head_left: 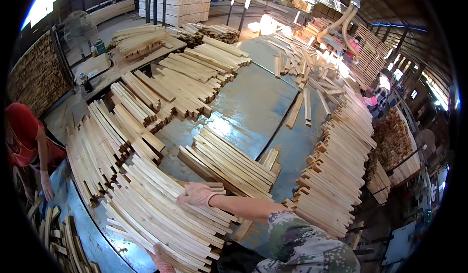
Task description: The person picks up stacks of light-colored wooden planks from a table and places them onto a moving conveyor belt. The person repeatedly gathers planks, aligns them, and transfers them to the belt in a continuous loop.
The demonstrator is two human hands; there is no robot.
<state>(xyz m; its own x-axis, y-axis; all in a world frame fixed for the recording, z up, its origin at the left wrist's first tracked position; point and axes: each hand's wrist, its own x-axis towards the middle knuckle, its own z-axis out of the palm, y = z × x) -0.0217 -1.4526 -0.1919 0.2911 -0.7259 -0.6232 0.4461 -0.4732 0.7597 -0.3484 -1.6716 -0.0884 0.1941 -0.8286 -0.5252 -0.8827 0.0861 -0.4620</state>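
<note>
A broad layer of pale wooden strips (161,204) lies side by side right in front of me. My right hand (197,195), in a pinkish knit glove, reaches across from the right and is closed over the strips at their far edge. At the bottom of the view, my left hand (162,260), gloved alike, grips the near edge of the same layer. Its palm and part of its fingers are cut off or hidden. Just beyond my right hand sits another bundle of strips (234,161) on the blue-grey metal table (253,102).
Rows of strips (336,161) line the table's right side; more stacks (200,73) stand at the far left. Loose offcuts (297,61) are scattered toward the back. A person in red (29,141) is at the left edge, another person (380,95) at the far right.
</note>
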